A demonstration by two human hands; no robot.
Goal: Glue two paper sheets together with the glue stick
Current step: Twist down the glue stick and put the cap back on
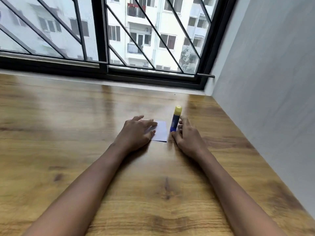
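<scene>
A small pale lavender paper sheet (161,132) lies flat on the wooden table (85,150). My left hand (136,133) rests palm down on its left part, fingers spread over it. A blue glue stick with a yellow cap (175,119) stands upright just right of the paper. My right hand (186,135) sits right beside the stick, thumb near its base and fingers behind it; the fingers look loose around it rather than closed. Whether a second sheet lies under the first I cannot tell.
A black-framed window with a diagonal grille (105,40) runs along the table's far edge. A grey wall (272,82) borders the table on the right, close to the glue stick.
</scene>
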